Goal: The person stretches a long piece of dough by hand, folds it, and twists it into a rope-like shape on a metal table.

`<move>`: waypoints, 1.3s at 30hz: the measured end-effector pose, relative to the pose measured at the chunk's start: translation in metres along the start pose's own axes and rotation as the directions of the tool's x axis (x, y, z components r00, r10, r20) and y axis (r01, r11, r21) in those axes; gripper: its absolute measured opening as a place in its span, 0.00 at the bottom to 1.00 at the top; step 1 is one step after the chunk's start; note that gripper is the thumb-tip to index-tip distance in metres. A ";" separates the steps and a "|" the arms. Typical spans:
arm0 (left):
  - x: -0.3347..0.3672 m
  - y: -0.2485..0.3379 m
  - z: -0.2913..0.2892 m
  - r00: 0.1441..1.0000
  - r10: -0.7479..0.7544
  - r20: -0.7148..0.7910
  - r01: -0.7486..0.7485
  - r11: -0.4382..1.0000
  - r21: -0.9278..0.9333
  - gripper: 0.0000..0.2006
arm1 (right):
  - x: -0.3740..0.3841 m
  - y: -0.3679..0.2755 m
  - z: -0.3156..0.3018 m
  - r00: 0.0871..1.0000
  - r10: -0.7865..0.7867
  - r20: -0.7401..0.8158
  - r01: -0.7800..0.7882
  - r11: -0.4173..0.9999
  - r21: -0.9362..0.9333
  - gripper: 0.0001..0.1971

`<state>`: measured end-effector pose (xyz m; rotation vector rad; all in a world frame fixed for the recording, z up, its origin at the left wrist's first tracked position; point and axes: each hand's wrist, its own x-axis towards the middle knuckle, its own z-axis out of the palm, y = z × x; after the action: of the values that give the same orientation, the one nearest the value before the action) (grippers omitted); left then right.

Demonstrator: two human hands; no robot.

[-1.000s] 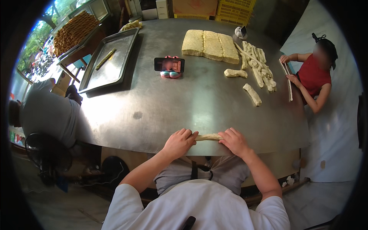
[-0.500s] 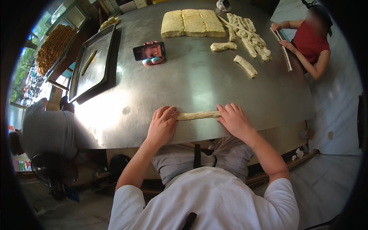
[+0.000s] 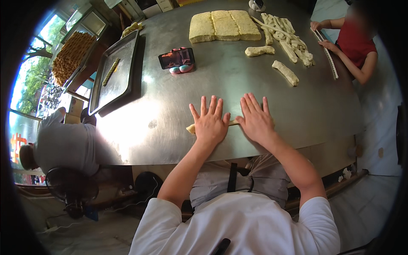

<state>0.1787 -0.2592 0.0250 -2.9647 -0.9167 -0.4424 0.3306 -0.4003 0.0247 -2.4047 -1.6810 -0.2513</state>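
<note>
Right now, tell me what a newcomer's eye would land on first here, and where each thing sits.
First, the left hand and right hand, fingers spread over a thin dough strip near the close edge of the metal table. Next, the big pale dough slab toward the far side, a heap of dough pieces to its right. At far left, a brown stack beyond the tray.
</note>
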 end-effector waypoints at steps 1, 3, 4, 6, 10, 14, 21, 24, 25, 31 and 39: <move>-0.005 -0.010 0.004 1.000 0.026 0.012 -0.025 0.997 -0.072 0.29 | -0.005 0.000 -0.005 0.998 -0.036 0.054 0.034 0.999 0.041 0.37; -0.029 -0.027 0.013 0.996 0.089 0.026 -0.081 0.973 -0.216 0.30 | -0.044 0.003 -0.018 0.982 -0.107 0.153 0.088 0.988 0.124 0.37; -0.052 -0.025 0.000 0.994 0.082 0.073 -0.069 0.983 -0.170 0.31 | -0.074 0.004 -0.022 0.977 -0.129 0.170 0.113 0.988 0.101 0.37; -0.051 -0.027 -0.010 0.996 0.051 0.067 -0.048 0.998 -0.038 0.32 | -0.072 0.022 -0.021 0.983 -0.077 0.168 0.072 0.997 0.036 0.36; 0.006 -0.070 -0.001 0.998 0.058 -0.010 -0.058 0.996 -0.066 0.34 | -0.001 0.075 0.004 0.995 0.098 -0.029 -0.099 0.994 -0.037 0.37; -0.071 -0.107 -0.009 0.988 -0.005 0.153 0.029 0.988 -0.153 0.35 | -0.085 0.050 -0.025 0.976 -0.073 0.203 0.037 0.984 0.173 0.35; -0.016 -0.150 -0.001 0.996 0.031 0.078 -0.006 0.952 -0.306 0.39 | -0.028 0.108 -0.014 0.994 0.110 0.011 -0.110 0.994 -0.001 0.34; -0.092 -0.154 -0.022 0.987 -0.025 0.158 0.037 0.997 -0.074 0.38 | -0.101 0.079 -0.034 0.970 0.009 0.242 -0.042 0.991 0.131 0.36; -0.092 -0.153 -0.021 0.983 -0.080 0.164 0.078 0.997 0.020 0.39 | -0.109 0.079 -0.036 0.960 0.017 0.278 -0.049 0.993 0.107 0.36; -0.019 -0.191 0.005 0.997 0.004 0.083 0.016 0.973 -0.232 0.39 | -0.044 0.121 -0.007 0.989 0.121 0.081 -0.123 0.992 0.015 0.37; 0.003 -0.193 0.004 0.989 -0.144 -0.021 0.143 0.989 -0.038 0.40 | -0.039 0.113 -0.010 0.981 0.170 0.093 -0.171 0.985 0.002 0.37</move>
<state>0.0751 -0.0976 0.0077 -2.9298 -1.1367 -0.5004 0.4232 -0.4755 0.0174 -2.5705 -1.4951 -0.1065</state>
